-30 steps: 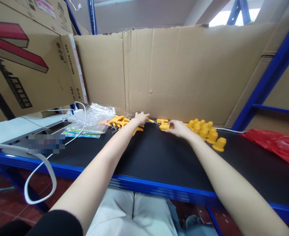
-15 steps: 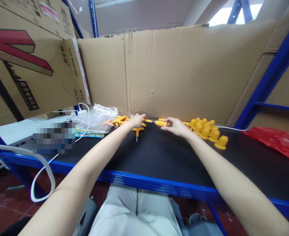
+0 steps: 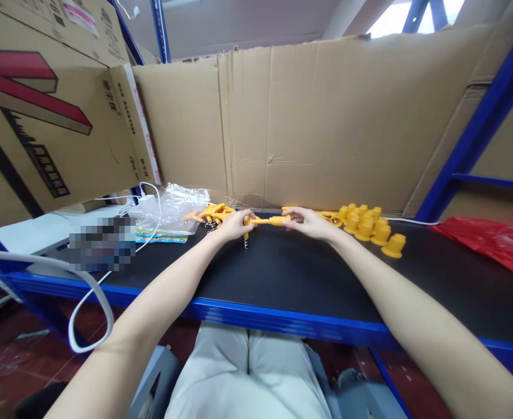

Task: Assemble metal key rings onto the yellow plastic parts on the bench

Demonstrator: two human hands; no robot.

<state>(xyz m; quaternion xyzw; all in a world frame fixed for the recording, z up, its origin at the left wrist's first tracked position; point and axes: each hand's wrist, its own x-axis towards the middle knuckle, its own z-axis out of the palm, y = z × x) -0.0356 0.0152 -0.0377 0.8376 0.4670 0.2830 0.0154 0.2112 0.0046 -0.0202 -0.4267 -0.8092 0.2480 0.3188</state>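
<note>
My left hand [image 3: 235, 225] is closed on the handle end of a yellow corkscrew [image 3: 261, 221], whose shaft points right. My right hand [image 3: 311, 224] grips a yellow plastic sleeve [image 3: 279, 221] in line with it. The metal spiral no longer shows between the two parts; its tip seems to be inside the sleeve. Left of my left hand lies a pile of yellow corkscrews [image 3: 215, 213]. Another metal spiral [image 3: 246, 241] sticks out below that hand. Behind my right hand are more yellow plastic parts [image 3: 332, 217], partly hidden.
Several yellow plastic cups [image 3: 395, 245] stand in rows at the right of the black shelf top [image 3: 291, 279]. Beyond them is a red plastic bag [image 3: 492, 238]. Clear plastic wrap [image 3: 177, 206] and a white cable [image 3: 103, 297] are at left. A cardboard wall [image 3: 326, 128] closes the back.
My left hand has moved down and slightly left, off the pile's back edge. The gap between the corkscrew's tip and the sleeve has closed. My right hand has barely moved.
</note>
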